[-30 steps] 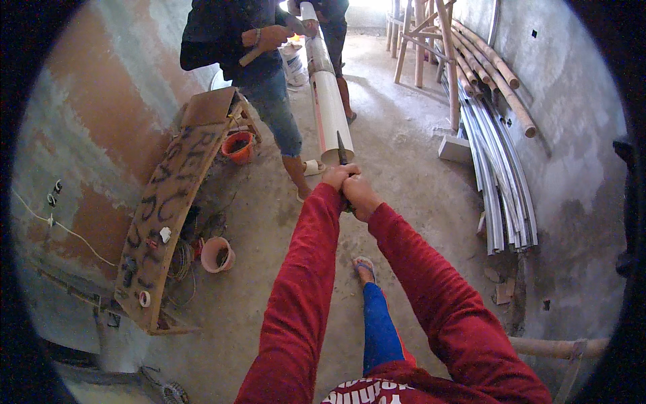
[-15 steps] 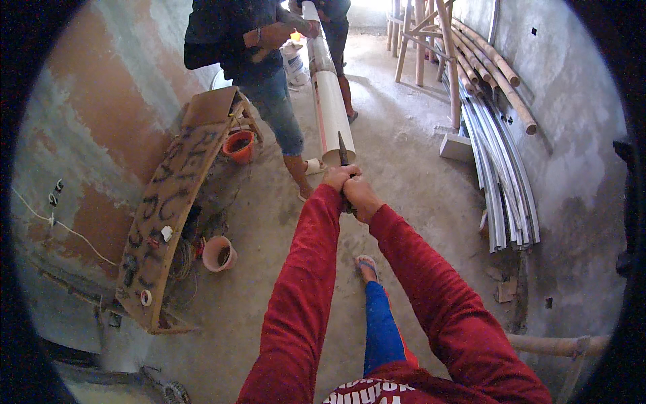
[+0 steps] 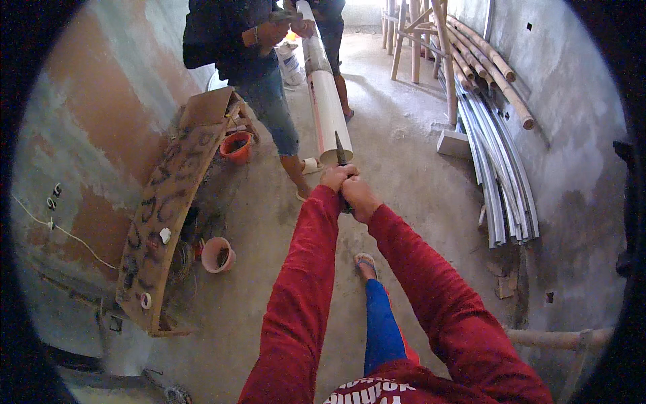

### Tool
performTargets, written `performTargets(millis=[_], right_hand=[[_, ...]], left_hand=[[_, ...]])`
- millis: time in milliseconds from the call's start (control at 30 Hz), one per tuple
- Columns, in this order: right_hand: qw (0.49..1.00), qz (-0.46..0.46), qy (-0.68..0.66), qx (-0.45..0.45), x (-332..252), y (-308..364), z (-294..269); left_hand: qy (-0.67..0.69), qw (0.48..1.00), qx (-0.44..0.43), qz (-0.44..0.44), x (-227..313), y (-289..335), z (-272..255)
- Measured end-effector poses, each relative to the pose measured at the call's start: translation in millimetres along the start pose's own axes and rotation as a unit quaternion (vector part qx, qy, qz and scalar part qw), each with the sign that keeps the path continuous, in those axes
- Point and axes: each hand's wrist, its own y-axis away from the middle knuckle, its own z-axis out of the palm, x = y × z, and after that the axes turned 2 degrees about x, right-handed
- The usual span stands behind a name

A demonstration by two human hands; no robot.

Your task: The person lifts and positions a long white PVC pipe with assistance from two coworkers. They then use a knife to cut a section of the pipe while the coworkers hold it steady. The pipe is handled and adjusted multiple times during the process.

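Observation:
A long white plastic pipe (image 3: 330, 111) with a reddish stripe runs away from me, its open near end just beyond my hands. Both fists are wrapped round a dark, tapering, pointed tool (image 3: 340, 146), its tip standing in front of the pipe's near end; its exact kind I cannot tell. My left hand (image 3: 334, 177) is closed on it, pressed against my right hand (image 3: 361, 198), which is closed on it too. Farther along, a co-worker's hands (image 3: 272, 34) are at the pipe's upper part, and a second person stands behind it.
A long board bench (image 3: 168, 202) lines the left, beside an orange bucket (image 3: 235, 147) and a pink bucket (image 3: 219, 255). At the right wall lie metal profiles (image 3: 501, 175), bamboo poles (image 3: 494, 71) and a pale block (image 3: 455, 143). A wooden trestle (image 3: 441, 60) stands behind.
The view has shifted slightly, so the pipe and the co-workers sit a little farther left and higher. My hands keep the same grip on the pointed tool.

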Motion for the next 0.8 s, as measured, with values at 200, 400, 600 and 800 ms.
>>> performTargets(millis=[200, 400, 600, 800], right_hand=[[1.0, 0.008, -0.009, 0.01, -2, 4, 2], [0.999, 0.016, 0.008, 0.031, -15, 21, 8], [1.0, -0.002, -0.019, 0.003, -13, 18, 6], [1.0, -0.011, 0.025, 0.001, -5, 6, -2]], left_hand=[[0.046, 0.992, -0.092, -0.075, 21, -10, -12], [0.031, 0.998, -0.029, -0.05, 25, 0, -11], [0.105, 0.987, -0.03, -0.117, 32, -3, -14], [0.083, 0.982, -0.036, -0.166, 38, 0, -9]])
